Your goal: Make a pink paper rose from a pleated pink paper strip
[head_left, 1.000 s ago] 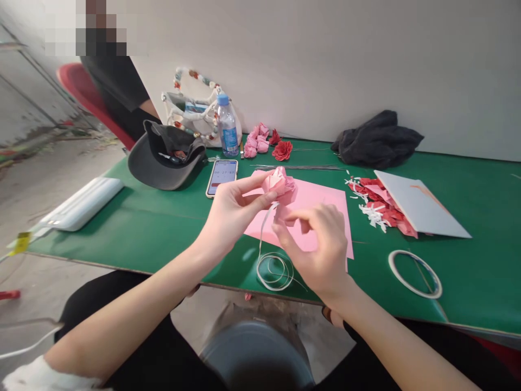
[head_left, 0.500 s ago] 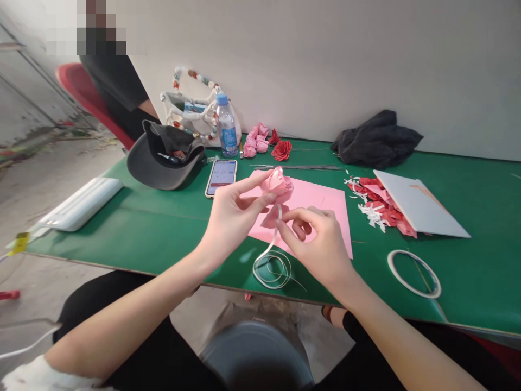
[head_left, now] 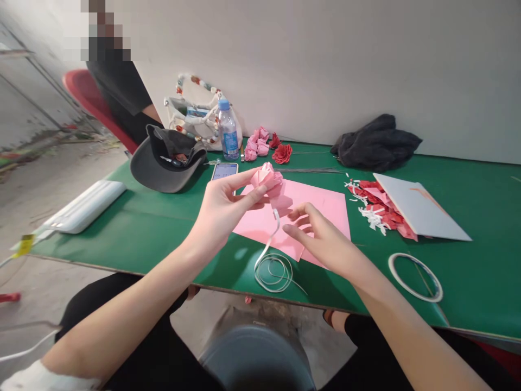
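Your left hand (head_left: 222,212) pinches the rounded pink paper rose (head_left: 266,179) at its fingertips, while your open right hand (head_left: 321,236) lies just below and right, nearest the narrow white strip (head_left: 276,220) trailing down

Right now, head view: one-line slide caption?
Left hand pinches a pink paper rose trailing a white strip; right hand open beside it above pink card.

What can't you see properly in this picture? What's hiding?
All in the head view:
- Pink paper rose: its lower part is hidden by the fingers of the left hand.
- Phone: its lower part is hidden by the left hand, and the screen is too small to read.
- Bits inside the dark cap: too small to tell.
- Seated person: the head is blurred.
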### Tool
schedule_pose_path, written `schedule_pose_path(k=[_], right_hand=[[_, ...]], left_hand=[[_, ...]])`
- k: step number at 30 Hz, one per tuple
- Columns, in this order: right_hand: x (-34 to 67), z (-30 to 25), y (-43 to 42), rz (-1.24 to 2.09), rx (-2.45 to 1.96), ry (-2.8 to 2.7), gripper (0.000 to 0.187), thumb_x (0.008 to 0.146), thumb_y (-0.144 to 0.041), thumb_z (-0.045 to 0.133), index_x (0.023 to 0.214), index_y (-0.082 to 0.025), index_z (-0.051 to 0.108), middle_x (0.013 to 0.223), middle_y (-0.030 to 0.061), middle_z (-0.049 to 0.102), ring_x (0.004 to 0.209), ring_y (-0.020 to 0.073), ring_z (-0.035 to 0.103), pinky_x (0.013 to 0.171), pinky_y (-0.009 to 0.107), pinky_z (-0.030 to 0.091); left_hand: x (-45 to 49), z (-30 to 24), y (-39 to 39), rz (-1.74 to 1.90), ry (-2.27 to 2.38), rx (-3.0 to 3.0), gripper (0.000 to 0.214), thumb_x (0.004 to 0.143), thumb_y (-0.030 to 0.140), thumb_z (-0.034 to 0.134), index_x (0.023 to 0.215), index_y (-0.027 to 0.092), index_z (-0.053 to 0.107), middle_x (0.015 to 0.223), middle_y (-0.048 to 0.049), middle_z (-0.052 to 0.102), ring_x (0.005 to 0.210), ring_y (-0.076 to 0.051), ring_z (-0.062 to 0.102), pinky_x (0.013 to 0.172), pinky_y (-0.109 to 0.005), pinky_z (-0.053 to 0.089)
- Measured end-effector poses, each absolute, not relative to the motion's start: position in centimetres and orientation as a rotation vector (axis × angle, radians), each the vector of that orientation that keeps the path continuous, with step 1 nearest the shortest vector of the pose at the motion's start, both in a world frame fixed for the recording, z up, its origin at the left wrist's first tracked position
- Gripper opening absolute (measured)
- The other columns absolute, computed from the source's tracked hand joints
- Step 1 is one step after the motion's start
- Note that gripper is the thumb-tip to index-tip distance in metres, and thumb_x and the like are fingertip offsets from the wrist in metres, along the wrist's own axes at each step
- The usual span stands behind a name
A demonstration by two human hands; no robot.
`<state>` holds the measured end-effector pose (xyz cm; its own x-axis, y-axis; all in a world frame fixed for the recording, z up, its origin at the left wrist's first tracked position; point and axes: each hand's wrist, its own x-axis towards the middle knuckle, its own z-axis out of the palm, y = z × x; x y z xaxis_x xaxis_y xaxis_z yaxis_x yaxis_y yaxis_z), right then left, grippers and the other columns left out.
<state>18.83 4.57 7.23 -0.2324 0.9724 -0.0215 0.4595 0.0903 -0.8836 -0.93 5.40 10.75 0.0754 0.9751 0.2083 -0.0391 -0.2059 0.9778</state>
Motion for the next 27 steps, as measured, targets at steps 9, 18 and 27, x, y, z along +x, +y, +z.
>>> schedule_pose_path(k=[9,18,27], right_hand=[[16.2,5.8,4.1,1.071,-1.176,-1.299,0.045,0.085,-0.055,0.065,0.118,-0.026,0.055,0.137,0.0091,0.057,0.128,0.0238,0.053,0.11,0.045,0.04],[15.7,5.7,3.2,1.095,-1.017,-1.205,0.017,0.087,-0.038,0.068,0.095,-0.023,0.07,0.088,0.0028,0.072,0.085,0.0189,0.066,0.079,0.034,0.054],[15.8,6.2,3.1,0.945,-1.096,-1.279,0.012,0.084,-0.032,0.07,0.085,-0.02,0.072,0.083,0.0034,0.073,0.079,0.0187,0.065,0.074,0.033,0.053]], left_hand=[[-0.1,10.9,4.8,1.247,1.005,1.317,0.033,0.081,0.038,0.077,0.109,0.021,0.077,0.119,-0.006,0.073,0.101,-0.025,0.07,0.085,-0.033,0.06],[0.1,10.6,4.5,1.172,0.961,1.35,0.03,0.084,0.039,0.073,0.109,0.022,0.077,0.114,-0.005,0.074,0.099,-0.024,0.068,0.087,-0.036,0.057],[0.1,10.1,4.6,1.176,0.899,1.313,0.03,0.089,0.04,0.068,0.111,0.021,0.075,0.121,-0.0067,0.072,0.117,-0.026,0.063,0.1,-0.038,0.052]])
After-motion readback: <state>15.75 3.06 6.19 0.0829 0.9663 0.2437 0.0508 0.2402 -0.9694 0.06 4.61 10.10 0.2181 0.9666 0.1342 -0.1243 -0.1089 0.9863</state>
